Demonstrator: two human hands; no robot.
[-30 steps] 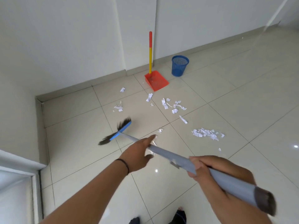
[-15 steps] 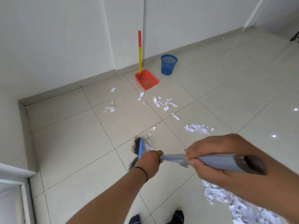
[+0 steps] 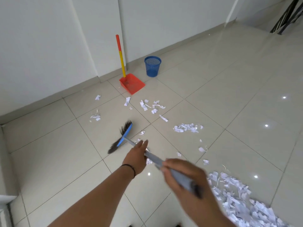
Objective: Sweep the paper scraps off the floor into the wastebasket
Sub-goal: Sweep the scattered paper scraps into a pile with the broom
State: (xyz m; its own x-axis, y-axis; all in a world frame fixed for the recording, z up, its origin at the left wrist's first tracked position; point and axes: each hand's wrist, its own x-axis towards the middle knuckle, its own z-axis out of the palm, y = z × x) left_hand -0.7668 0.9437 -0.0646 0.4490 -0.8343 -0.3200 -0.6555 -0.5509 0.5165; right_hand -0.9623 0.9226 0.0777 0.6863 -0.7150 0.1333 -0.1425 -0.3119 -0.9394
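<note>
I hold a grey-handled broom with a blue head and black bristles (image 3: 124,136) over the tiled floor. My left hand (image 3: 136,158) grips the handle lower down, my right hand (image 3: 183,176) grips it near the top end. White paper scraps lie scattered: a big heap (image 3: 237,202) at the lower right, a small pile (image 3: 186,128) mid-floor, and loose pieces (image 3: 151,105) nearer the wall. A blue mesh wastebasket (image 3: 152,66) stands by the wall, beside a red dustpan (image 3: 132,83) with a red and yellow upright handle.
A white wall with a grey skirting (image 3: 68,94) runs along the far side. Black metal legs (image 3: 285,15) show at the top right. A white ledge (image 3: 6,199) sits at the left edge. Dark shoe tips show at the bottom edge.
The broom head has swung away from me and to the left, from close by my left hand out toward the middle tile. My view has shifted and shows more of the large heap.
</note>
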